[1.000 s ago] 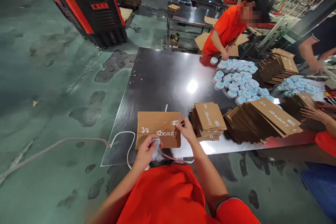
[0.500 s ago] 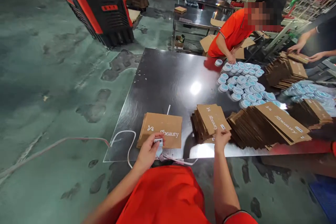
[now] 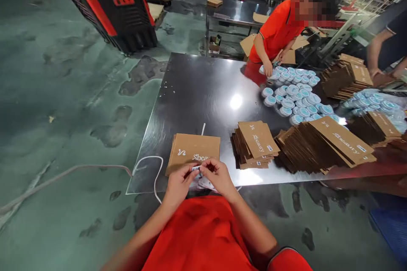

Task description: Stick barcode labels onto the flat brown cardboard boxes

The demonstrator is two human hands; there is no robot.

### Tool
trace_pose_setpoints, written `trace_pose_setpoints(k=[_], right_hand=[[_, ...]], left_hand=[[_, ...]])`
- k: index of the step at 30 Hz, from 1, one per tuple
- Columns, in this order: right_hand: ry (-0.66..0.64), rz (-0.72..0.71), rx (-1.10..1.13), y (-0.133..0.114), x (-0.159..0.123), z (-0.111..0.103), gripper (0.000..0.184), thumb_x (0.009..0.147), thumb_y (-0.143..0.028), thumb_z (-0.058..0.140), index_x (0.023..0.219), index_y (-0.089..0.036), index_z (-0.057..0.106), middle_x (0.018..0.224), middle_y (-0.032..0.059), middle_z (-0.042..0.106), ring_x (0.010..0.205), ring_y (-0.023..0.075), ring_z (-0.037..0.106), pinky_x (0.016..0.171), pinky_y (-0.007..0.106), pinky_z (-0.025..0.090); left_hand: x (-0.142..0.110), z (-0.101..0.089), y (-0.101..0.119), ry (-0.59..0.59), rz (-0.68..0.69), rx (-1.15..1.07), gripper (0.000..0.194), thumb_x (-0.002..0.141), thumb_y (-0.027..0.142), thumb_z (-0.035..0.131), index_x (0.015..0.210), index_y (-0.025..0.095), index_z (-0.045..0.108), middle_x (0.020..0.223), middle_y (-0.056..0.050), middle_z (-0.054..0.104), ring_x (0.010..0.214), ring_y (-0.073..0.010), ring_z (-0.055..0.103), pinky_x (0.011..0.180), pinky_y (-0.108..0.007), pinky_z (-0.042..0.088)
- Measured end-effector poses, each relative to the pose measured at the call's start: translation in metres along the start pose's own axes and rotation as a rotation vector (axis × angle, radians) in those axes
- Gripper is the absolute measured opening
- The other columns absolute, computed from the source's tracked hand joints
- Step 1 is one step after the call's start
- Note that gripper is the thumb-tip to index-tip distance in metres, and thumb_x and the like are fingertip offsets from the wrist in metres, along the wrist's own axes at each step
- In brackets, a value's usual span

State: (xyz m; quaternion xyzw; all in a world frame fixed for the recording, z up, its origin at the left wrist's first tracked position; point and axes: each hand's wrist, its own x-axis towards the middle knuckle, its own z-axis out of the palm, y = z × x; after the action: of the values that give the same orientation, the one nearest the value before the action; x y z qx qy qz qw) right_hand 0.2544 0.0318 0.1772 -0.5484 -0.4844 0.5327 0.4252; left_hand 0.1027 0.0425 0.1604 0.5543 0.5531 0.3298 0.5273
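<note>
Over the kraft bag point(image 3: 193, 148), left hand point(image 3: 178, 185) and right hand point(image 3: 219, 176) pinch a label point(image 3: 196, 170).

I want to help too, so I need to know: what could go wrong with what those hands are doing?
The small label pinched between the left hand and right hand might slip or land crooked on the kraft card. The white cable beside the left hand could also snag a wrist and tug the card toward the edge of the steel table.

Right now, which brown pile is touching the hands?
The leftmost stack of Sbeauty cards, under the left hand and right hand; the other piles lie farther right, away from the hands.
</note>
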Motion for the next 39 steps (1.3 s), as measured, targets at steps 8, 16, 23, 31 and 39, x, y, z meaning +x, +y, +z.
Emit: trace_pose_setpoints(k=[8,16,23,31,39], right_hand=[[0.262,-0.027,-0.103,0.029,0.024,-0.012,0.021,0.075,-0.039,0.059,0.069,-0.019,0.06,0.069,0.0011,0.06,0.065,0.0143,0.053,0.06,0.025,0.042],[0.384,0.12,-0.334,0.078,0.081,-0.053,0.026,0.072,-0.038,0.055,0.057,-0.017,0.057,0.055,-0.0011,0.057,0.056,0.0132,0.051,0.054,0.023,0.04],[0.381,0.143,-0.433,0.087,0.09,-0.049,0.017,0.07,-0.025,0.054,0.055,-0.018,0.055,0.06,0.0024,0.062,0.06,0.0155,0.055,0.059,0.025,0.039],[0.481,0.148,-0.647,0.086,0.087,-0.042,0.023,0.063,-0.034,0.07,0.068,-0.02,0.051,0.063,-0.0003,0.059,0.061,0.016,0.052,0.058,0.026,0.036],[0.451,0.209,-0.279,0.097,0.084,-0.055,0.027,0.063,-0.033,0.065,0.08,-0.019,0.05,0.057,-0.0048,0.053,0.055,0.0155,0.053,0.054,0.027,0.04]], left_hand=[[0.006,0.008,-0.015,-0.005,-0.043,0.096,0.039,0.072,0.05,0.053,0.048,0.019,0.049,0.045,0.005,0.04,0.047,-0.0105,0.037,0.047,-0.023,0.029],[0.03,0.01,-0.057,0.028,-0.183,-0.005,0.033,0.068,0.049,0.058,0.059,0.017,0.064,0.052,0.001,0.058,0.055,-0.0156,0.052,0.051,-0.023,0.037],[0.034,0.009,-0.071,0.024,-0.221,-0.031,0.034,0.067,0.049,0.06,0.063,0.016,0.066,0.054,0.0,0.062,0.055,-0.0163,0.055,0.051,-0.024,0.038],[0.034,0.01,-0.075,0.001,-0.244,-0.117,0.035,0.066,0.05,0.062,0.068,0.015,0.068,0.06,-0.003,0.067,0.059,-0.018,0.059,0.055,-0.026,0.042],[0.032,0.01,-0.069,-0.043,-0.256,-0.225,0.033,0.062,0.049,0.066,0.069,0.016,0.064,0.067,-0.005,0.072,0.065,-0.0208,0.065,0.062,-0.029,0.049]])
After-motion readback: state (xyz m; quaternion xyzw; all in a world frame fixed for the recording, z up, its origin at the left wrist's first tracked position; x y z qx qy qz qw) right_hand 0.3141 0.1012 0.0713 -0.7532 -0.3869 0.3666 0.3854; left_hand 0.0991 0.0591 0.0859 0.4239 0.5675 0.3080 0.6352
